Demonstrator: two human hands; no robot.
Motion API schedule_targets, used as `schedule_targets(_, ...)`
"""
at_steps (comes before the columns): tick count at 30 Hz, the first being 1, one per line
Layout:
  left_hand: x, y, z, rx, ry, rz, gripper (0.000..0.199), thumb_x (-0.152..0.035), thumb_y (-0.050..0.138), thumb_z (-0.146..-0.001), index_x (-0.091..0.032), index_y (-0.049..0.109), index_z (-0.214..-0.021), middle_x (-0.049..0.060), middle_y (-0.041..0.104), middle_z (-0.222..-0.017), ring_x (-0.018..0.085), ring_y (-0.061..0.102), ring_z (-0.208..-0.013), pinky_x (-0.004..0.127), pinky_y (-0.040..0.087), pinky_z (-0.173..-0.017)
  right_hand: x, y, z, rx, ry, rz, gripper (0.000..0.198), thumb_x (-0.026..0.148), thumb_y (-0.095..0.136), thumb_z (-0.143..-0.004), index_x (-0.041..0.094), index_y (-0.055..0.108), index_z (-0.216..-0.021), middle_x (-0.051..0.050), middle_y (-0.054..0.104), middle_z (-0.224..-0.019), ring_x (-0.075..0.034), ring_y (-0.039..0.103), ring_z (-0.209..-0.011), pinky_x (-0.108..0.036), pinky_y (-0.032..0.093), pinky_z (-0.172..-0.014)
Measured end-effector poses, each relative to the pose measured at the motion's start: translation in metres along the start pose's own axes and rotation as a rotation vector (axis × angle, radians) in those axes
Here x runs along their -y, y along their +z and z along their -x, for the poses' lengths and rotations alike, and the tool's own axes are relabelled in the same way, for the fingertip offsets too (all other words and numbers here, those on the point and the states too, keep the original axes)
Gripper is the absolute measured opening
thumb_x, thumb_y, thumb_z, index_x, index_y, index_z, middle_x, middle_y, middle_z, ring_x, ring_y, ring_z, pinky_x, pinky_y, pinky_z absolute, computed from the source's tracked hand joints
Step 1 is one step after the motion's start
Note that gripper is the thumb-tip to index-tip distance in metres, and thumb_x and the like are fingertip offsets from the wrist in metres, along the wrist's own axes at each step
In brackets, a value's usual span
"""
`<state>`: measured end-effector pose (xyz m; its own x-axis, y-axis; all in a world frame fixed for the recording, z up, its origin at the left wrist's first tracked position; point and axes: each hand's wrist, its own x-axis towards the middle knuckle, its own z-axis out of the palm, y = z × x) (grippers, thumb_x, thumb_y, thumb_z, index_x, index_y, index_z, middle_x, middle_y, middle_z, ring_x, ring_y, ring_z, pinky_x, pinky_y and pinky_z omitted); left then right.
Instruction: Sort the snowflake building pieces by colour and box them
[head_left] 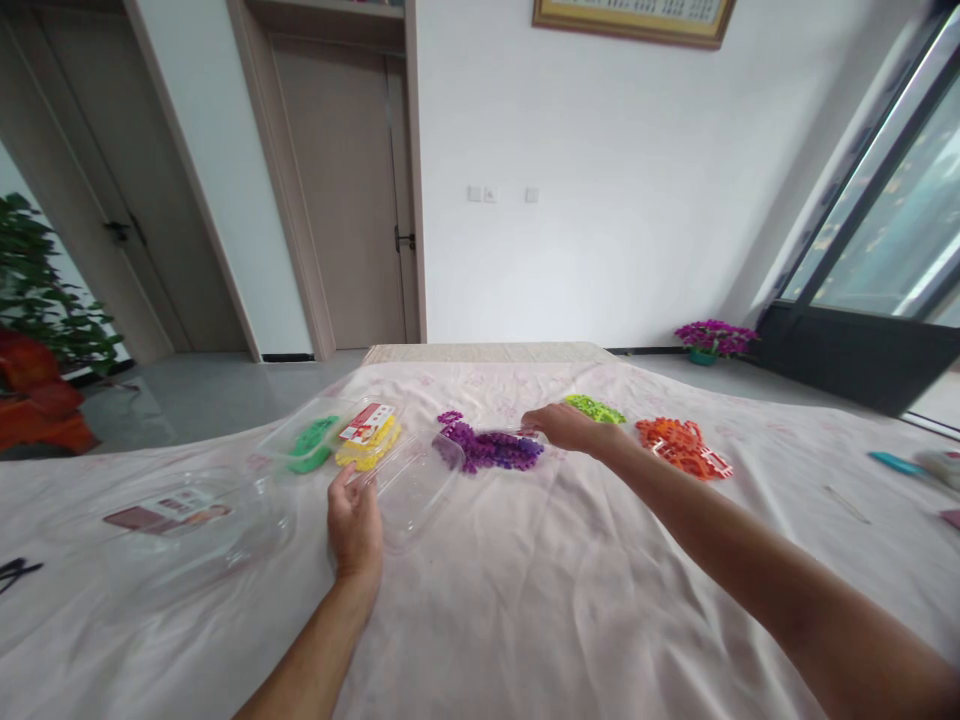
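My left hand (355,520) is closed on the left edge of a clear plastic container (412,490). The container's right end is beside a heap of purple plastic pieces (487,448), some of which show through its wall. At the far right side of that heap, my right hand (566,428) is bent down with its fingers together. A thin clear edge shows by its fingertips, but what they hold is hidden. Yellow pieces (367,448) under a labelled clear lid and green pieces (313,445) in a clear container lie beyond my left hand.
Lime-green pieces (596,408) lie behind my right wrist, and orange pieces (682,447) are right of my forearm. Clear labelled containers (172,520) stand at the left on the pink cloth (570,620). A blue object (896,463) lies at the far right.
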<state>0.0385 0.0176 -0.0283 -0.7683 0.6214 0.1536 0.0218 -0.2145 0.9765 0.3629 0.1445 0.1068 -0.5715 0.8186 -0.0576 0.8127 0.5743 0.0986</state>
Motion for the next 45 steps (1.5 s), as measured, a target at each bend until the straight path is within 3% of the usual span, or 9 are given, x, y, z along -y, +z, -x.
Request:
schedule_targets(3,-0.006,-0.004,0.001,-0.012,-0.018,0.001,0.056,-0.035,0.065,-0.077,-0.022,0.054,-0.131,0.005,0.067,-0.105,0.021,0.067,-0.098,0.039,0.05,-0.095,-0.001,-0.004,0.016,-0.031,-0.021,-0.014,0.027,0.014,0.051,-0.091,0.025,0.07,-0.106,-0.006,0.074,-0.096,-0.019,0.068,-0.088,-0.023,0.04,-0.073)
schedule_targets(6,-0.008,-0.011,-0.002,-0.053,-0.007,0.029,0.056,-0.033,0.063,-0.078,-0.022,0.054,-0.132,0.005,0.068,-0.102,0.02,0.067,-0.096,0.039,0.05,-0.095,-0.008,-0.008,0.017,-0.128,0.078,-0.007,0.03,0.015,0.048,-0.091,0.027,0.068,-0.11,-0.005,0.074,-0.096,-0.02,0.067,-0.086,-0.025,0.04,-0.071)
schedule_targets(12,-0.008,-0.019,-0.007,-0.16,0.061,0.01,0.057,-0.034,0.065,-0.077,-0.021,0.056,-0.131,0.004,0.067,-0.097,0.021,0.066,-0.092,0.039,0.051,-0.092,-0.004,-0.005,-0.033,-0.244,0.343,-0.037,0.043,0.009,0.043,-0.09,0.025,0.062,-0.125,-0.01,0.072,-0.104,-0.024,0.067,-0.092,-0.028,0.042,-0.075)
schedule_targets(19,-0.013,-0.018,-0.002,-0.22,0.051,-0.031,0.053,-0.039,0.063,-0.079,-0.022,0.057,-0.128,0.005,0.067,-0.099,0.022,0.065,-0.095,0.039,0.05,-0.093,0.034,0.02,-0.106,-0.191,0.272,-0.039,0.053,0.003,0.044,-0.086,0.022,0.056,-0.134,-0.015,0.069,-0.118,-0.026,0.066,-0.106,-0.032,0.047,-0.083)
schedule_targets(24,-0.014,-0.016,-0.001,-0.203,0.034,0.017,0.051,-0.036,0.062,-0.079,-0.021,0.056,-0.127,0.007,0.068,-0.104,0.022,0.066,-0.101,0.04,0.049,-0.097,0.05,0.023,-0.123,-0.126,0.113,-0.056,0.054,-0.001,0.048,-0.081,0.027,0.066,-0.123,-0.009,0.071,-0.118,-0.023,0.065,-0.111,-0.029,0.047,-0.085)
schedule_targets(29,-0.019,-0.013,0.003,-0.164,0.031,0.072,0.048,-0.029,0.055,-0.081,-0.018,0.054,-0.128,0.009,0.07,-0.104,0.022,0.067,-0.106,0.04,0.047,-0.102,0.042,0.008,-0.115,-0.082,-0.044,-0.049,0.052,0.0,0.052,-0.08,0.03,0.07,-0.118,-0.005,0.072,-0.116,-0.022,0.065,-0.111,-0.029,0.046,-0.09)
schedule_targets(37,-0.014,-0.014,0.006,-0.038,-0.04,-0.071,0.047,-0.03,0.051,-0.085,-0.021,0.054,-0.131,0.008,0.073,-0.102,0.022,0.07,-0.101,0.04,0.051,-0.095,0.031,0.003,-0.078,-0.029,-0.216,0.001,0.059,-0.006,0.051,-0.077,0.029,0.071,-0.119,-0.003,0.072,-0.118,-0.02,0.065,-0.113,-0.028,0.045,-0.096)
schedule_targets(45,-0.015,-0.005,0.025,0.153,-0.074,-0.026,0.045,-0.029,0.051,-0.084,-0.019,0.056,-0.128,0.009,0.075,-0.102,0.023,0.071,-0.098,0.043,0.051,-0.097,0.006,0.002,-0.017,-0.03,-0.202,-0.067,0.063,-0.008,0.048,-0.073,0.031,0.073,-0.114,-0.001,0.073,-0.115,-0.019,0.065,-0.11,-0.031,0.044,-0.099)
